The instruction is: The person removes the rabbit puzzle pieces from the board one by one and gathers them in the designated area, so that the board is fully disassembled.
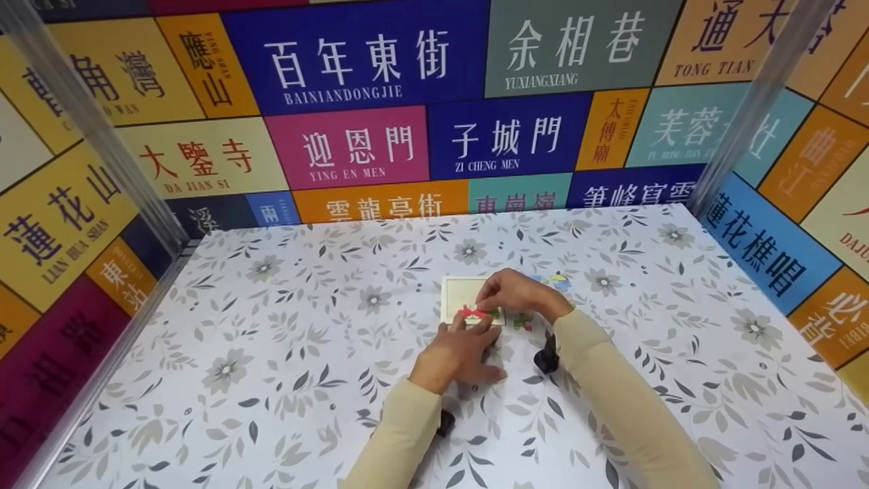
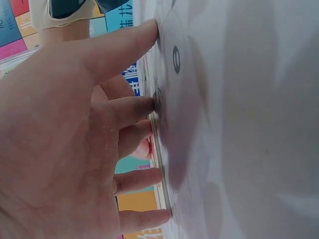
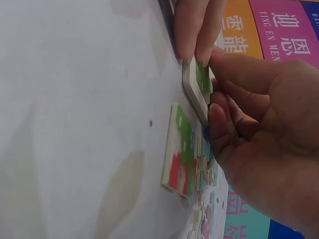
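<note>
The left hand (image 1: 456, 353) lay with fingers straight, pressing the puzzle tray (image 1: 456, 297) flat to steady it. The right hand (image 1: 519, 293) pinched a puzzle piece (image 3: 198, 89) between thumb and fingertips, over the tray.

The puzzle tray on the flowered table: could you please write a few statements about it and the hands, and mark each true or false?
1. The right hand pinches a puzzle piece at the puzzle tray. True.
2. The left hand is raised clear of the table. False: its fingertips press down at the tray's near edge.
3. Loose puzzle pieces lie to the right of the tray. True.
4. The tray sits against the back wall of street signs. False: it lies near the middle of the table, apart from the wall.
5. Both arms wear dark blue sleeves. False: the sleeves are pale beige.
</note>
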